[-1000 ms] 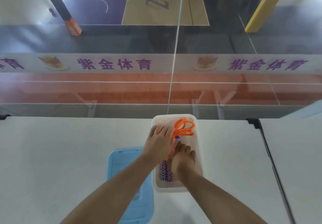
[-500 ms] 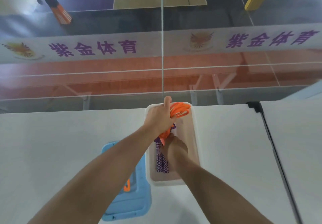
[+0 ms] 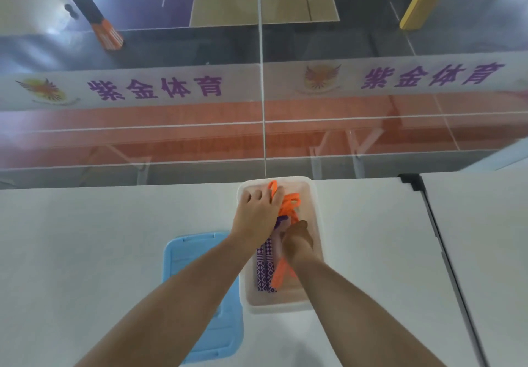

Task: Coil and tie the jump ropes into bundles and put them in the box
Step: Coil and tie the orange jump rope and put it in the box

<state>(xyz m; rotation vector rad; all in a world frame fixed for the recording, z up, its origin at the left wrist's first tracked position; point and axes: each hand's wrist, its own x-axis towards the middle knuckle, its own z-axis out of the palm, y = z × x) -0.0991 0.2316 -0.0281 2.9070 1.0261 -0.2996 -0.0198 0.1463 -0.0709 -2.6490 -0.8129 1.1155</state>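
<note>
Both in the box [image 3: 316, 223]: left hand [image 3: 257, 218] grips the orange rope [image 3: 290, 205], right hand [image 3: 297, 242] curled on it too.

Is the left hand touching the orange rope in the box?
Touching. The head view shows the left hand inside the box, its fingers curled over the orange rope loops with no gap.

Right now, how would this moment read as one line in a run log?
step: packing rope into box | left hand: pressing rope down | right hand: in box on rope, grip unclear | lid: off, beside box
</note>
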